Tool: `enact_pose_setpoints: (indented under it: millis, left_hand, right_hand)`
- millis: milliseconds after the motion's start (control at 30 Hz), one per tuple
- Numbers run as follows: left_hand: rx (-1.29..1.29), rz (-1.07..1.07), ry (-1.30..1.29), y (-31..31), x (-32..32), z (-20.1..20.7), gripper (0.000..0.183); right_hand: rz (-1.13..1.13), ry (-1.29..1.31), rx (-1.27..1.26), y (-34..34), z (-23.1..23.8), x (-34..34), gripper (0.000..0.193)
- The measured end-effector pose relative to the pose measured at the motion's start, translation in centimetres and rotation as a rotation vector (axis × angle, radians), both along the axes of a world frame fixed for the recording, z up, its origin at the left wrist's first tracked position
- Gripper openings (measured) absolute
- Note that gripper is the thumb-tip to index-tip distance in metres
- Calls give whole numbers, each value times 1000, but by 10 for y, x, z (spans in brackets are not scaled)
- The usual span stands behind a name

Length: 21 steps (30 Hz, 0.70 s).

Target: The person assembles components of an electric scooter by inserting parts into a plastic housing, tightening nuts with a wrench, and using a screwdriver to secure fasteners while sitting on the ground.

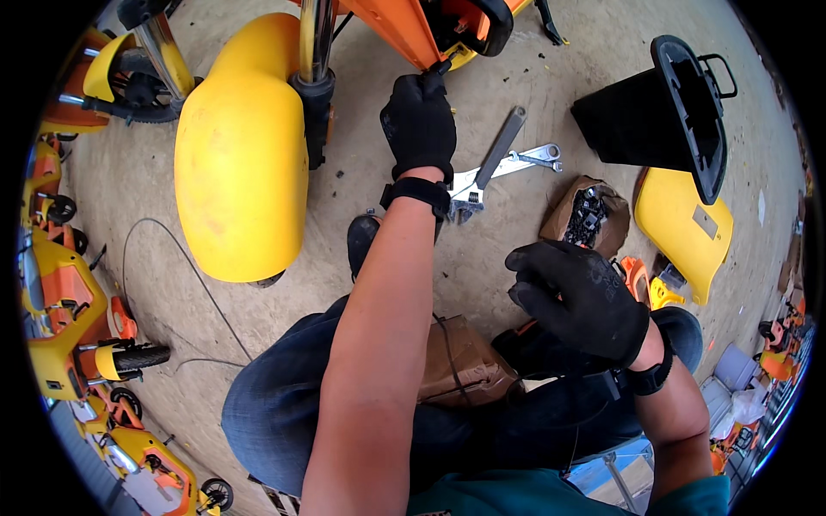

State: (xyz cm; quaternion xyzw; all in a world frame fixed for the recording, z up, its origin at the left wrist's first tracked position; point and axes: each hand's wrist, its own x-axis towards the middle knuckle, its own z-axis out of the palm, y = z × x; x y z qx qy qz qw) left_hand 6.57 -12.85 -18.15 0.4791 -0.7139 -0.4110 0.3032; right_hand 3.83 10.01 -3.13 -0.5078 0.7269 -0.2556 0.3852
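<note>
My left hand (419, 125), in a black glove, is closed at the lower tip of an orange body panel (397, 33) on a yellow-and-orange scooter. A short black piece shows at its fingertips, but I cannot make out what it is. My right hand (585, 301), gloved in black too, hovers above my lap with thumb and forefinger apart and nothing visible between them. Just beyond it is a brown paper bag (557, 211) of small dark hardware. An adjustable wrench (499, 150) with a grey handle lies across silver spanners (538, 159) on the concrete floor.
A yellow front fender (245, 163) stands close on the left. To the right are a tilted black bin (632, 116) and a yellow panel (684, 228). A cardboard box (465, 361) sits between my legs. A thin cable (185, 258) curves along the floor; several scooters line the left edge.
</note>
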Motion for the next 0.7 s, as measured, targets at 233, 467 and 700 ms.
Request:
enact_pose_setpoints:
  millis: [233, 467, 700]
  left_hand:
    - [110, 13, 217, 5, -3, 0, 22]
    - [423, 0, 288, 3, -3, 16, 32]
    - [825, -8, 370, -8, 4, 15, 42]
  right_hand:
    - [-10, 10, -1, -1, 4, -4, 26]
    - [-45, -21, 49, 1, 5, -11, 26]
    - [24, 71, -7, 2, 2, -5, 27]
